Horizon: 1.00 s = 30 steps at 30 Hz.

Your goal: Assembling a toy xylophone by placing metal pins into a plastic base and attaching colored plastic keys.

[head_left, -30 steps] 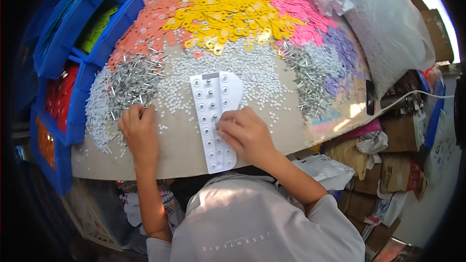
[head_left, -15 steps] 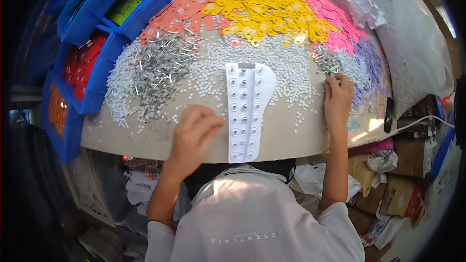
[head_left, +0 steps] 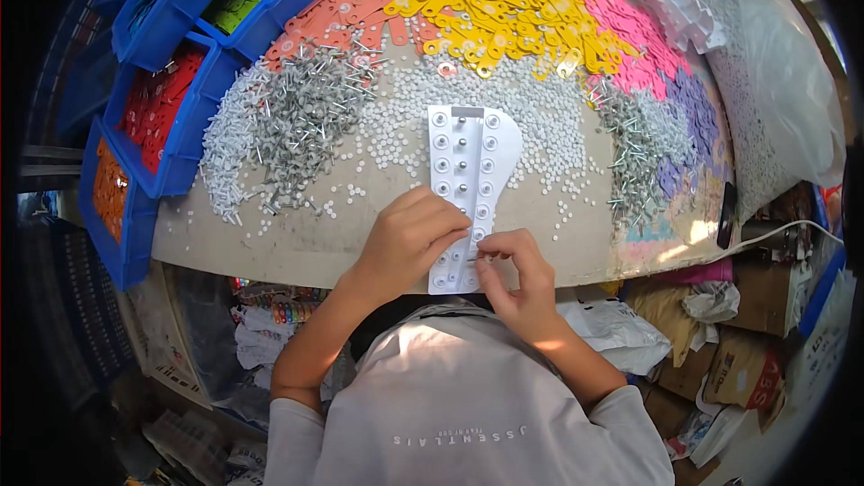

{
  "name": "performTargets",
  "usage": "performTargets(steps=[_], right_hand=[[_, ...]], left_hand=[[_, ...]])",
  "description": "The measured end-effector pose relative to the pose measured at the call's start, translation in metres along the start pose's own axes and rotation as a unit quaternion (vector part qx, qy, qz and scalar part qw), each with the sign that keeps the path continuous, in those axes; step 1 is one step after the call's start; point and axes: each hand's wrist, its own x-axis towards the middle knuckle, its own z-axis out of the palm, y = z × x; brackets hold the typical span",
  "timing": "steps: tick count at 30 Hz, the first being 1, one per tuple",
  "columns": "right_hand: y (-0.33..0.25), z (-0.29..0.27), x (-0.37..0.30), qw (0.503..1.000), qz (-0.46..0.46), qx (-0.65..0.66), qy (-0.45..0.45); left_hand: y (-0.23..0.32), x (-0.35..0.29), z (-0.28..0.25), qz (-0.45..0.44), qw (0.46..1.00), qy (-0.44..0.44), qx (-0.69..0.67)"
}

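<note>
A white paddle-shaped plastic board [head_left: 506,146] lies upright before me, with round cups down both sides and small metal heads along its middle channel. My left hand [head_left: 409,238] reaches over its left edge, thumb and fingers pinched together above the channel; whatever they hold is hidden. Close beside it, my right hand [head_left: 520,281] is closed in a pinch at the lower right edge of the board. A thin metal pin seems to poke out of the right fingertips. Both hands cover part of the board's lower half.
Metal pins form a left pile [head_left: 310,117] and a right pile [head_left: 634,157]. Small white discs [head_left: 549,117] spread behind the board. Yellow tags [head_left: 513,9], coral tags [head_left: 360,0], pink tags [head_left: 621,36] and purple tags [head_left: 688,130] lie farther back. Blue bins [head_left: 184,157] stand at left; a clear bag [head_left: 778,90] at right.
My right hand has come from the right pin pile to the board's lower right edge. My left hand has moved right onto the board. The right pin pile is now more exposed.
</note>
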Motion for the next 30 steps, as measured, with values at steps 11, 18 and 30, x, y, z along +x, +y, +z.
performTargets(steps=[11,18,30], right_hand=[[0.001,0.012,0.003,0.993,0.102,0.056,-0.015],[-0.002,0.013,0.005,0.997,-0.005,-0.057,-0.042],[-0.002,0.003,0.010,0.993,-0.047,-0.095,-0.051]], left_hand=[[0.005,-0.005,-0.006,0.046,0.996,-0.023,0.077],[-0.004,-0.040,-0.033,-0.055,0.978,0.106,0.171],[-0.045,-0.035,-0.078,-0.159,0.880,0.151,0.423]])
